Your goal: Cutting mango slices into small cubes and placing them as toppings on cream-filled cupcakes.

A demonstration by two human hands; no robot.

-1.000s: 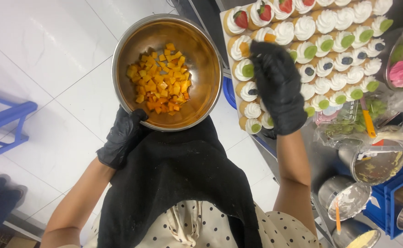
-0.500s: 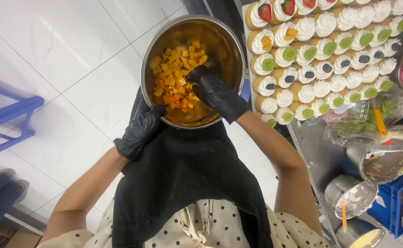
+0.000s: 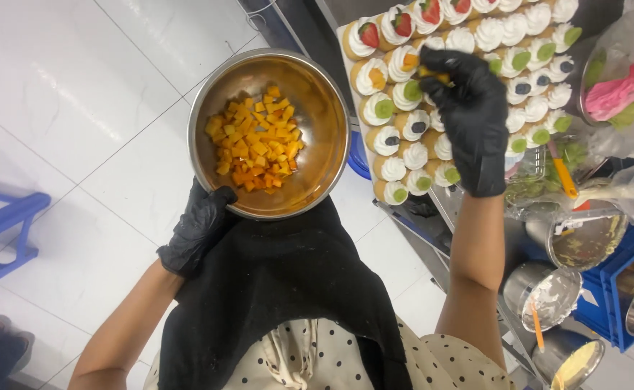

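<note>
Now orange cube (image 3: 438, 74) in right hand (image 3: 470, 123), bowl (image 3: 324, 87) on left hand (image 3: 198, 227).

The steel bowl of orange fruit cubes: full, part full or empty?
Part full. The steel bowl, held by the left hand, has cubes covering only its bottom; bare walls show above them.
</note>
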